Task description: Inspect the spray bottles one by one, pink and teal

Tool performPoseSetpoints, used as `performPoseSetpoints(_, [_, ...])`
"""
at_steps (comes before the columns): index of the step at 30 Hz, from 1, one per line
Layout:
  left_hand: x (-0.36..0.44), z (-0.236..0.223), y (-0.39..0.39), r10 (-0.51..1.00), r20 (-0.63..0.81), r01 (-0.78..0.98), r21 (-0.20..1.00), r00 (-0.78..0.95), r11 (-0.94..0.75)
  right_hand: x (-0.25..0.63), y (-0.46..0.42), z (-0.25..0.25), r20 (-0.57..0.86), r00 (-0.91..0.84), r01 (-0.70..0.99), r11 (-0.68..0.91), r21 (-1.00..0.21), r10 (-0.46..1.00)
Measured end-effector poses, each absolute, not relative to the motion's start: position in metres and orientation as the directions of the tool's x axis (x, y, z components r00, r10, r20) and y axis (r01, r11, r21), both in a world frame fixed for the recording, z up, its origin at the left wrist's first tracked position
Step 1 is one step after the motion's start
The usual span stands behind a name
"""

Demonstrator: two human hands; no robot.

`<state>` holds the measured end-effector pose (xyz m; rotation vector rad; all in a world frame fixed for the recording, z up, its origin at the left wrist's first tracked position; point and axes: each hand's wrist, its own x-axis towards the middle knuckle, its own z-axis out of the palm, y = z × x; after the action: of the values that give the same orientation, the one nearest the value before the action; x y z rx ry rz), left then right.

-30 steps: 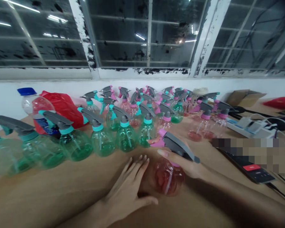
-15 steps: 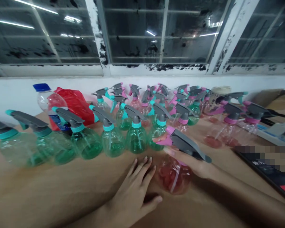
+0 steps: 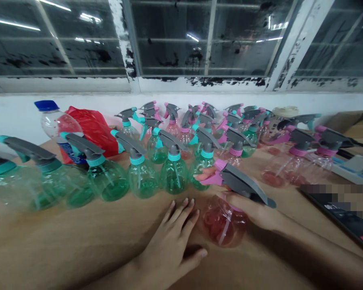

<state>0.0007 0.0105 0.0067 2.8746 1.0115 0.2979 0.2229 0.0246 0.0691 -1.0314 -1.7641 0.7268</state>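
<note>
A pink spray bottle [image 3: 222, 221] with a grey and pink trigger head [image 3: 242, 185] stands on the brown table [image 3: 63, 241] in front of me. My right hand [image 3: 251, 209] is wrapped round its neck under the head, one finger at the pink trigger. My left hand [image 3: 172, 241] lies flat on the table just left of the bottle, fingers stretched out, fingertips near its side. A row of green spray bottles [image 3: 142, 177] with teal collars stands behind.
Several more pink and green spray bottles [image 3: 236, 141] crowd the back of the table under the window. A water bottle with a blue cap [image 3: 53, 121] and a red plastic bag [image 3: 90, 129] are at the back left. A phone [image 3: 351, 221] and a power strip [image 3: 353, 165] lie at the right.
The pink bottle in my right hand has tilted and shifted slightly right. My left hand has stayed flat on the table. The view has turned a little left.
</note>
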Motion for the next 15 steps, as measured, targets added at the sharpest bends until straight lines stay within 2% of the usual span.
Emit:
performPoseSetpoints(5, [0.001,0.007,0.010,0.630,0.154,0.611,0.157,0.761,-0.776,0.221,0.025,0.071,0.348,-0.278,0.195,0.407,-0.892,0.895])
performPoseSetpoints(8, [0.001,0.008,0.010,0.630,0.160,0.609,0.164,0.760,-0.776,0.220,0.024,0.072,0.296,-0.269,0.186,0.351,-0.918,0.917])
performPoseSetpoints(15, [0.001,0.008,0.010,0.625,0.153,0.608,0.145,0.766,-0.781,0.218,0.016,0.080,0.405,-0.236,0.302,0.463,-0.833,0.883])
